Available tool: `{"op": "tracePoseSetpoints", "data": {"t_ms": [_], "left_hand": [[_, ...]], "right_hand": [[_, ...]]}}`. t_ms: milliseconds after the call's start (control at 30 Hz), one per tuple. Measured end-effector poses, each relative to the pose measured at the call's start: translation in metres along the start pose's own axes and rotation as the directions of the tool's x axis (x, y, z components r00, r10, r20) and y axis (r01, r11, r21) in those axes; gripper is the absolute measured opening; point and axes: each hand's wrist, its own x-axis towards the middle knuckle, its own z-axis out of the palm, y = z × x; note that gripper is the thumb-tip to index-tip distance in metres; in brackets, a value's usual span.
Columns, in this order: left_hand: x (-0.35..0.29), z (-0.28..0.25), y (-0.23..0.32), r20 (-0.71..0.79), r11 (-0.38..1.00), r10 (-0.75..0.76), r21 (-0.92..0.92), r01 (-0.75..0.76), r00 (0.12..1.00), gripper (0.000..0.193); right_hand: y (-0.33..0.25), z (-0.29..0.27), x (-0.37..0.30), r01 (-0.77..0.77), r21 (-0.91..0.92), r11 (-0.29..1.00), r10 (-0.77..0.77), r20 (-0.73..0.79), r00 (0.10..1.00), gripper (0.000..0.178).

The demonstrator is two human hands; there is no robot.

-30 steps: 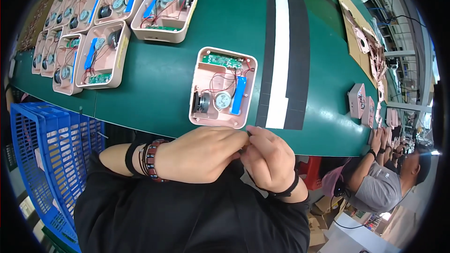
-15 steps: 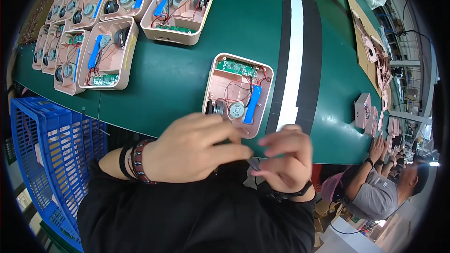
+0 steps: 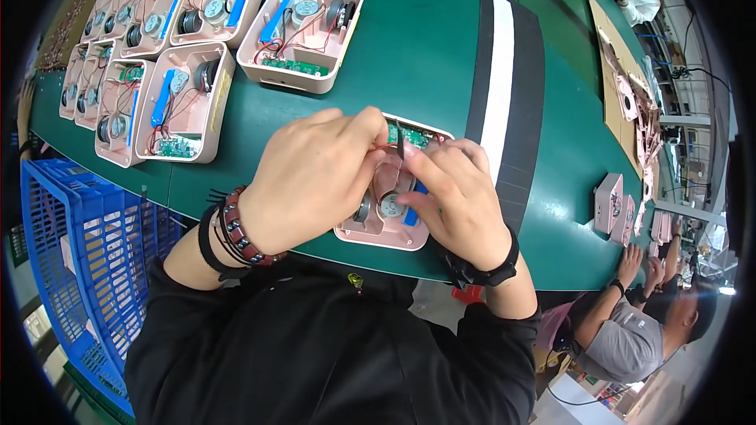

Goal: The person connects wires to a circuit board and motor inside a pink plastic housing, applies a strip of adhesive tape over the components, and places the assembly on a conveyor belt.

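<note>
A pink plastic housing [image 3: 386, 242] lies in front of me, holding a green circuit board [image 3: 415, 136], a round silver motor-like part [image 3: 391, 205] and a blue-wrapped battery [image 3: 417, 205] partly covered by my fingers. My left hand [image 3: 315, 173] reaches over its left side, thumb and forefinger pinched on thin red wires [image 3: 383, 146]. From the other side comes my right hand [image 3: 461, 193], its fingertips at a small black strip [image 3: 400, 142], possibly tape, that stands up near the board. My hands nearly meet and hide part of the interior.
Several similar filled housings [image 3: 291, 75] stand at the left and back. A black mat with a white stripe [image 3: 498, 71] runs along the right. Beyond it are pink parts [image 3: 609, 197] and cardboard [image 3: 605, 47]. A blue crate [image 3: 75, 212] stands at the lower left; co-workers [image 3: 630, 338] sit at the right.
Both hands have moved forward from the near edge to over the housing. The left now pinches the wires; the right has brought the black strip to them. The housing sits slightly nearer.
</note>
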Motion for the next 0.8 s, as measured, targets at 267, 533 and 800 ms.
{"op": "tracePoseSetpoints", "data": {"t_ms": [267, 533, 800], "left_hand": [[0.005, 0.001, 0.000, 0.074, 0.980, 0.171, -0.117, -0.161, 0.983, 0.009], [0.008, -0.001, -0.004, 0.059, 0.980, 0.153, -0.134, -0.144, 0.986, 0.011], [0.006, 0.002, -0.004, 0.067, 0.985, 0.123, -0.127, -0.114, 0.990, 0.011]], "right_hand": [[0.010, 0.015, 0.001, -0.093, 0.411, 0.907, 0.154, -0.117, 0.981, 0.080], [0.006, 0.024, -0.001, -0.122, 0.338, 0.933, 0.184, -0.157, 0.970, 0.074], [0.004, 0.018, 0.003, -0.095, 0.204, 0.974, 0.120, -0.112, 0.986, 0.068]]}}
